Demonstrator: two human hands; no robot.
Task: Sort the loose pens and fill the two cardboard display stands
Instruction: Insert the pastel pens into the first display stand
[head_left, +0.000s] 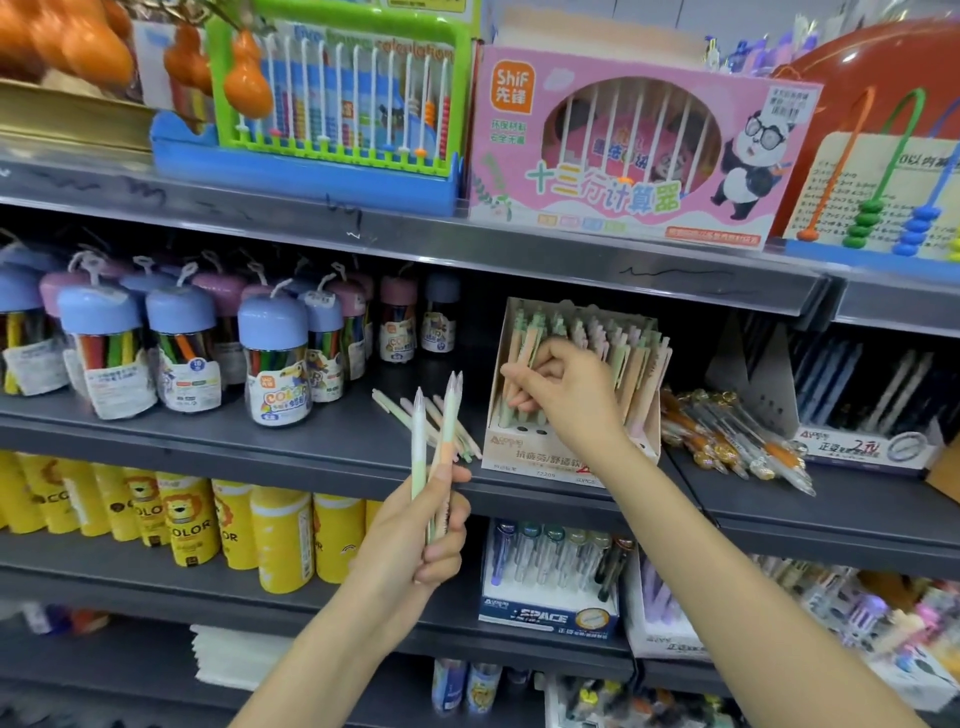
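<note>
1. Nearest the camera, the left hand (415, 540) is curled round a small bunch of pastel pens (434, 447), tips pointing up, held in front of the dark shelf edge (311, 457).
2. Loose pens (415, 415) of the same pale colours lie fanned on the shelf just left of the cardboard display stand (540, 452), behind the held bunch, which partly covers them.
3. Clear tubs with blue and pink lids (272, 358) crowd the shelf further left; a heap of orange-and-clear pens (727, 436) lies just right of the stand, beside a second stand (862, 447) with dark pens.
4. Reaching over the stand's front rows, the right hand (561, 395) pinches a peach-and-green pen (522, 364) with curled fingers at the left side of the stand.
5. Its palm hides the middle rows, so how full they are cannot be told.
6. Yellow tubes (187, 525) and a blue pen box (550, 582) sit on the shelf below; the lower right corner is blurred.
</note>
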